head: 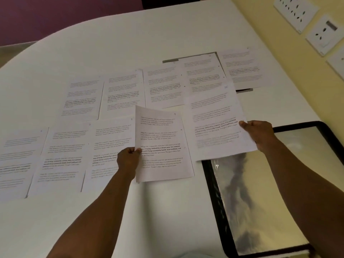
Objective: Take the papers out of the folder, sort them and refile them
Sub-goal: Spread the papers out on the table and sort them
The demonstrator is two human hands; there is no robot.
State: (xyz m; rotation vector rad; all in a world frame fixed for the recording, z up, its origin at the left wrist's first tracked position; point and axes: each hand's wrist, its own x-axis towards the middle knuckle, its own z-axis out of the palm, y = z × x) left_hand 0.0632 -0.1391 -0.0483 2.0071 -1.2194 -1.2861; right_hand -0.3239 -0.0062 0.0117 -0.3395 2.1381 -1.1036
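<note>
White paper sheets [163, 144] carry grey and bold black printed lines on the white counter [130, 43]. The open folder [210, 183] has a black rim and glossy clear sleeves. Right wall [279, 43] pale yellow, far wall [55, 15] purple.

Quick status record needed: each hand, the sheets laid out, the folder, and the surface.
left hand: pinches the left edge of a printed sheet, lifted over the table
right hand: grips the right edge of a second sheet, which overlaps the folder's top edge
back row: five sheets side by side, the right ones on a grey panel
front row: three sheets, face up
folder: open, black rim, clear sleeve, at right front
table: white
page numbers: too blurred to read
</note>
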